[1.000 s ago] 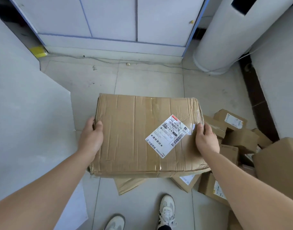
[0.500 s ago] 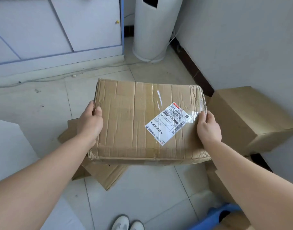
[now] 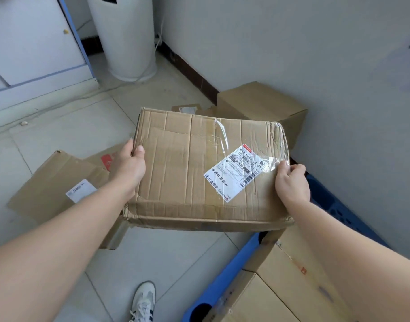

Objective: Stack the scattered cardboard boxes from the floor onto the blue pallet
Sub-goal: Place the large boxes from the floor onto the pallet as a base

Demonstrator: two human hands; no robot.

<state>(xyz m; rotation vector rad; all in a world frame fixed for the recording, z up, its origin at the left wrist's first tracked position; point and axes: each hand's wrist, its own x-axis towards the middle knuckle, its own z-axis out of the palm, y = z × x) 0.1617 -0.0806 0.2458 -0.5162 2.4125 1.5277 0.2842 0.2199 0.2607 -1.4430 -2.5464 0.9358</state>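
You had the box [image 3: 199, 168] up off the floor, broad face up, carried between both hands. L hand [image 3: 127, 166] gripped its left edge: thumb on top, fingers curled round the side and out of view. R hand [image 3: 292, 182] gripped the right edge beside the label [image 3: 234, 173], thumb pressed on the taped top, other fingers wrapped over the rim. Both hands were clenched on cardboard, neither was free.

What the next move turned on: the pallet [image 3: 222, 284] lay below and to your right. The box's long axis ran left-right, hand to hand, so its right end and R hand were nearer the pallet. A patch of bare blue showed just past R hand, toward the wall. Prob. the move was a swing right and down, R side leading.

Contents: the pallet carried at least 2 boxes, a stack [image 3: 280, 282] at its near corner, touching each other. The carried box was taped shut, so what's inside couldn't be seen. Its corners were crumpled and the top creased, so I'd judge the walls soft and best supported from below.

Beyond it, a far box [image 3: 262, 105] stood vs. the wall. Whether it sat on the pallet or the tiles couldn't be told. Flat cardboard [image 3: 50, 189] w/ a label lay on the floor to your left, under your L arm, so the job wasn't done.
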